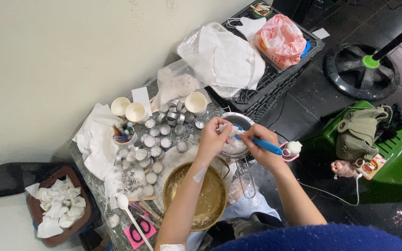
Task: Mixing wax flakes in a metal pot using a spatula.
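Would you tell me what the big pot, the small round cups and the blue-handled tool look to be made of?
Pot: brass-like metal, dull golden sheen, residue inside. Small cups: thin silvery metal, likely aluminium, with bright rims. Tool in the right hand: glossy blue handle, probably plastic; its head is hidden.

Three paper cups [137, 112], one brass pot [196, 195], one metal bowl [235, 135], one blue-handled tool [266, 146], two hands [212, 139].
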